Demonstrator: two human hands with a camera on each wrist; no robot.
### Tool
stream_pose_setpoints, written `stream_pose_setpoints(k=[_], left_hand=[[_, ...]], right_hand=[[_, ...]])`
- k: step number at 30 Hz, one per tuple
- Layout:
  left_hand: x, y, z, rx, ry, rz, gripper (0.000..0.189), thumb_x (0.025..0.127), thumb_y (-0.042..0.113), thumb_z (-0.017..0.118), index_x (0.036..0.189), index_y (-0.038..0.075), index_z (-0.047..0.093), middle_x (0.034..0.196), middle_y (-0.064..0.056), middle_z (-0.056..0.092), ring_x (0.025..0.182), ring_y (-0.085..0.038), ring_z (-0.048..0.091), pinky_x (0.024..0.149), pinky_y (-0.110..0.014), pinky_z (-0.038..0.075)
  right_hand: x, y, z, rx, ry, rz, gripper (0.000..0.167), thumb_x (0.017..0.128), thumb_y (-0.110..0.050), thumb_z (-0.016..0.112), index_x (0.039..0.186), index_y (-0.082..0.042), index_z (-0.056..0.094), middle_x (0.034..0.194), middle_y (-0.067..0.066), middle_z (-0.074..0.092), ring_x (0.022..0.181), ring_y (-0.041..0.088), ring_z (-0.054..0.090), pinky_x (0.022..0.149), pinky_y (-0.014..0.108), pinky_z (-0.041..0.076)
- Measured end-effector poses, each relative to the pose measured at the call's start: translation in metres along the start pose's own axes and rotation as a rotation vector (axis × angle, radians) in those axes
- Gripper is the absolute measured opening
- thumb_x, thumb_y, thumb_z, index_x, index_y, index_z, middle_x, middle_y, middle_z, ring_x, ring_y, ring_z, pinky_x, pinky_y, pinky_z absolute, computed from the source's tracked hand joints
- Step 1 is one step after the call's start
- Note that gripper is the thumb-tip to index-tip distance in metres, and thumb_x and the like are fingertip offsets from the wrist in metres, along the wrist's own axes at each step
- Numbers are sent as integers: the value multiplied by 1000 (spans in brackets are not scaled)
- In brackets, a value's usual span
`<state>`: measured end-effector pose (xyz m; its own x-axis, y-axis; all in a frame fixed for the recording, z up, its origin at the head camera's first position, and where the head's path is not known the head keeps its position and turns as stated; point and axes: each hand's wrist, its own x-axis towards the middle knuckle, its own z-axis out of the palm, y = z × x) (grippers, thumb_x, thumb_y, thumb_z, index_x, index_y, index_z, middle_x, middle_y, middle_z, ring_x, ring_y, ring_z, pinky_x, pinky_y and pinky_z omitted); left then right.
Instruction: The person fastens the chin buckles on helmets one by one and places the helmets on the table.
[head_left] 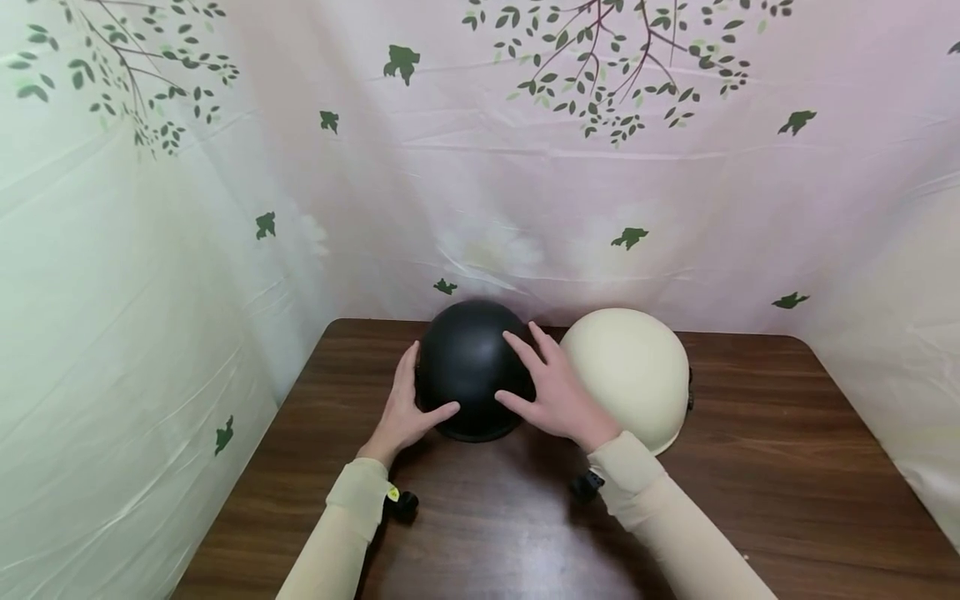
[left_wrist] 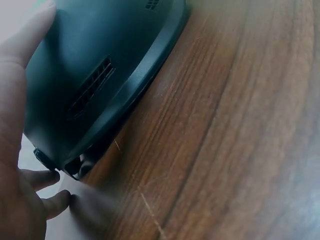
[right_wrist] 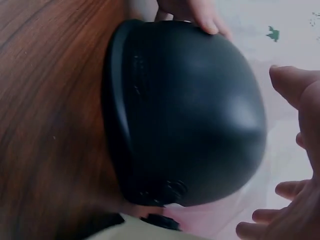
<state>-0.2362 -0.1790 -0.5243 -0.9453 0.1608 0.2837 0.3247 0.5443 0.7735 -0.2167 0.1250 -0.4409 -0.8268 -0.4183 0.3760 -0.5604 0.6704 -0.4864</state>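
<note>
A black helmet [head_left: 472,367] stands dome up near the back of the wooden table. At its left side, my left hand [head_left: 402,417] touches the shell with the thumb across the front and the fingers along the side. My right hand [head_left: 558,396] hovers at the helmet's right with spread fingers; the right wrist view shows a gap between these fingers and the helmet [right_wrist: 195,110]. In the left wrist view, a slotted vent [left_wrist: 92,87] and the lower rim of the black helmet show. A cream helmet [head_left: 626,367] stands just right of it, partly behind my right hand and wrist.
The brown wooden table [head_left: 772,467] ends at the back against a pale hanging cloth [head_left: 517,200] printed with leaves and birds. More cloth hangs along the left and right sides. A small black device [head_left: 405,506] is worn at my left wrist, another [head_left: 587,485] at my right.
</note>
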Motion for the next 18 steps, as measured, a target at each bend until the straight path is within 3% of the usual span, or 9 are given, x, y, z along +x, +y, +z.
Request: stream_pose_setpoints(k=[7,13,18], left_hand=[[-2,-2,2,4,-25,-34,126,76,60,88,168,41,3,175,1,9,157,-31,22,119,-70,27],[-6,-3,3,-11,-35,-51,126,75,61,90,165,51,3,173,3,15,155,-29,27,119,-69,29],[-4,-4,3,-19,-34,-40,127,74,59,91,165,50,3,174,6,14,156,-28,26,119,-68,28]], right_hand=[[6,5,19,87,-98,108,94,95,-50,76,169,-30,22,173,25,7,155,50,24,115,66,38],[4,10,31,99,-92,115,96,94,-46,78,169,-34,20,174,22,4,150,49,36,108,61,47],[3,14,35,84,-73,109,96,94,-46,79,169,-37,19,174,21,5,146,48,43,106,58,50]])
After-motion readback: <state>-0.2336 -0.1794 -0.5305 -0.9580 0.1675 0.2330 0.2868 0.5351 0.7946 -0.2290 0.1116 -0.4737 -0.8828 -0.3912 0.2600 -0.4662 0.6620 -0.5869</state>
